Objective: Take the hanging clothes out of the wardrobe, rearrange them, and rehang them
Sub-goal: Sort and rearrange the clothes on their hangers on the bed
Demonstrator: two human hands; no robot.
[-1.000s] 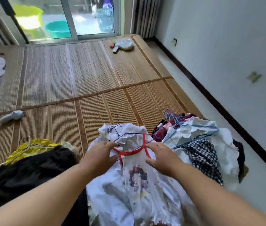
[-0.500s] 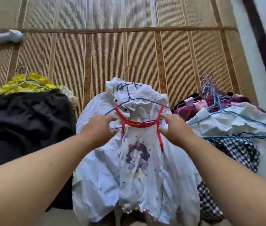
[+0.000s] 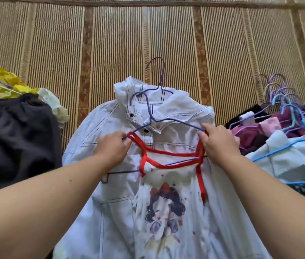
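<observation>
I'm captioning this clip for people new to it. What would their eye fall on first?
The white camisole with red straps and a cartoon-girl print, centre, lying on a white shirt. The left hand and right hand each pinch a strap at a purple wire hanger's ends. Clothes on blue and purple hangers are heaped at right, a black garment at left.

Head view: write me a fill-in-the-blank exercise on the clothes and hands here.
1. The left hand and right hand hold the printed top by its ___ straps.
2. The printed top lies on a ___ collared shirt.
3. The black garment lies to the shirt's ___ side.
Missing words: red; white; left.
</observation>
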